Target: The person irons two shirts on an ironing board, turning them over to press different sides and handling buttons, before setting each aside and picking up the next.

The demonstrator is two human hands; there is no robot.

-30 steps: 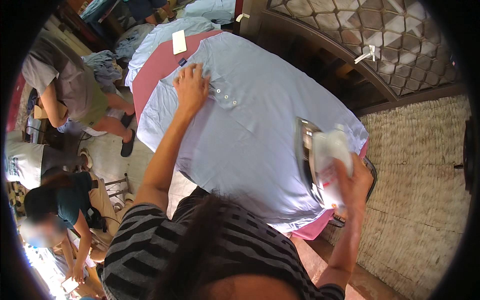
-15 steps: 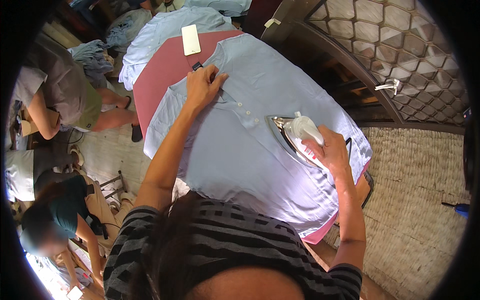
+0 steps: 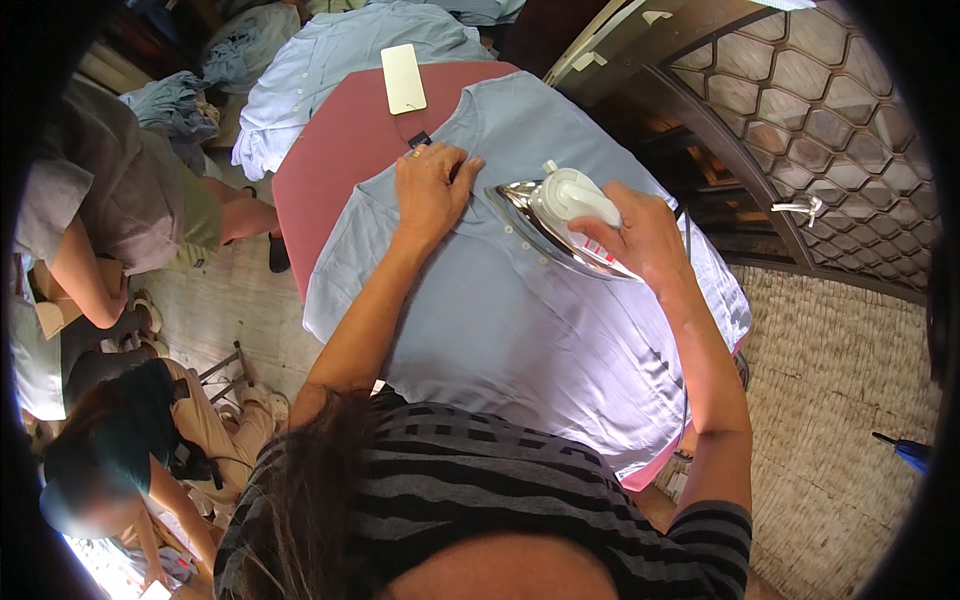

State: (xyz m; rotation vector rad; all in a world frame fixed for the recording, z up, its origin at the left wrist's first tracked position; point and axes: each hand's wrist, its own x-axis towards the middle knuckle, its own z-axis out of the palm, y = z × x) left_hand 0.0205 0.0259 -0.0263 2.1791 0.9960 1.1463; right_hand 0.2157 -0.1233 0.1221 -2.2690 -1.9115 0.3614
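A light blue buttoned shirt point(image 3: 450, 320) lies spread over a red-covered ironing board point(image 3: 318, 165). My left hand point(image 3: 430, 195) rests at its neckline with curled fingers gripping the cloth, next to a small dark label point(image 3: 419, 140). From that label a thread leads to a blank-looking cream tag point(image 3: 404, 80) on the board. With my right hand point(image 3: 645, 237) I grip the handle of a white clothes iron point(image 3: 566, 200). The iron's metal soleplate is down on the shirt beside the buttons, its tip pointing toward my left hand.
More light blue shirts point(image 3: 340, 55) are piled beyond the board. A dark metal lattice door point(image 3: 780, 150) stands at the right, close to the board. People point(image 3: 130, 180) are at the left, one bending low point(image 3: 130, 430). A folded blue umbrella point(image 3: 910, 452) is at far right.
The iron in my right hand has slid up and left along the shirt, over beside the buttons near the neckline. My left hand keeps its place on the neckline.
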